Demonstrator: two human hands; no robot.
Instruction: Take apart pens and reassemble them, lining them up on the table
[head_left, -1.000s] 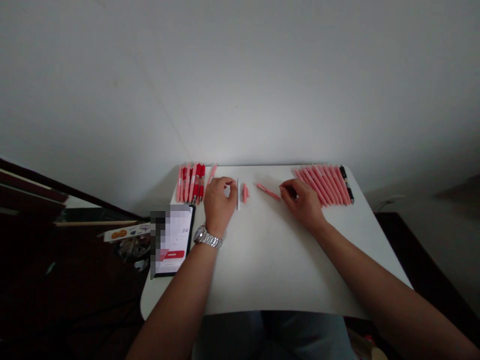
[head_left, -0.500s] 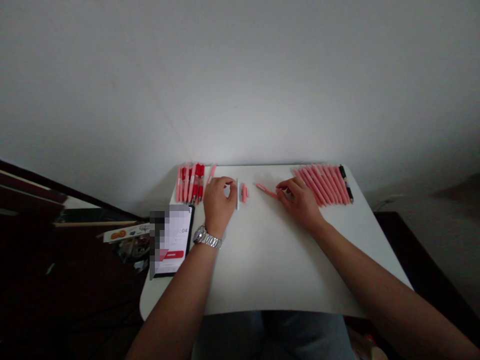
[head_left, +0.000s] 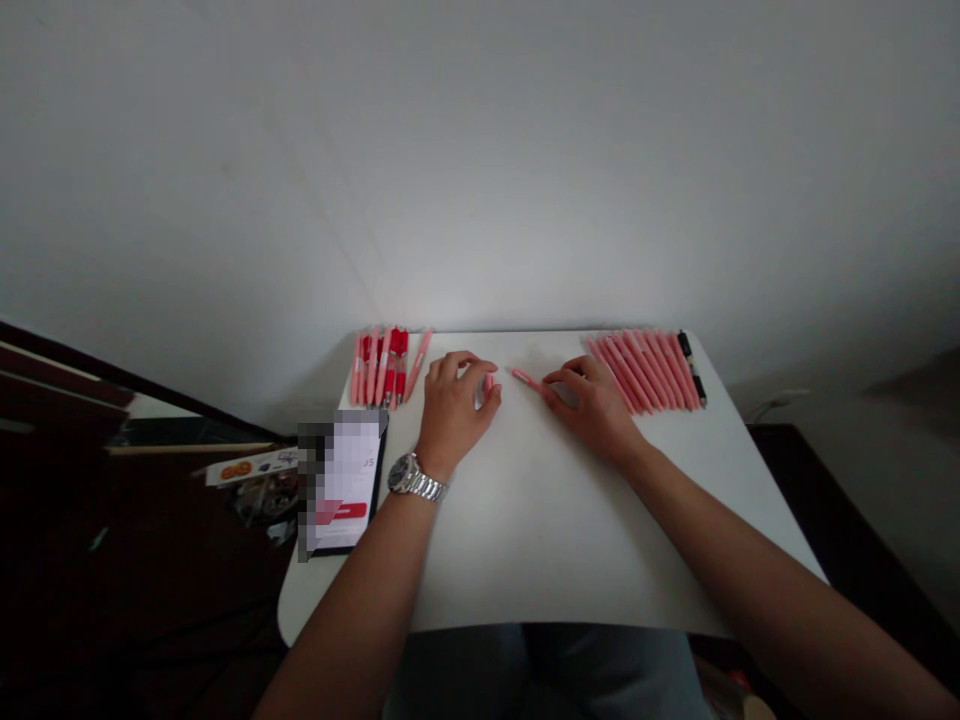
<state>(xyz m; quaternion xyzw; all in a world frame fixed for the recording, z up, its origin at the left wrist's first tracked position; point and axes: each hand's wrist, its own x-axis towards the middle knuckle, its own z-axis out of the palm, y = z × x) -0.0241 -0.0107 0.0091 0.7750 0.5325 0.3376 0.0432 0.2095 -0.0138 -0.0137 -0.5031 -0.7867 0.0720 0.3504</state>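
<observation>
My left hand point(head_left: 456, 408), wearing a metal watch, is over the middle of the white table. Its thumb and forefinger are apart, on either side of a short pink pen part point(head_left: 489, 383) that lies partly hidden by them. A little to the right, my right hand point(head_left: 589, 405) pinches the near end of a pink pen barrel point(head_left: 527, 379), which points up and to the left. The thin white stick beside the pink parts is hidden under my left hand.
Pink and red pens point(head_left: 379, 368) stand in a row at the back left, with one pink pen point(head_left: 420, 360) slanted beside them. Several pink pens point(head_left: 645, 370) and a black pen point(head_left: 691, 368) lie at the back right. A phone point(head_left: 349, 490) rests on the left edge of the white table point(head_left: 540, 540).
My left hand has moved right, from the thin white stick to the short pink part, and its fingers have spread. My right hand has shifted slightly left along the pink barrel.
</observation>
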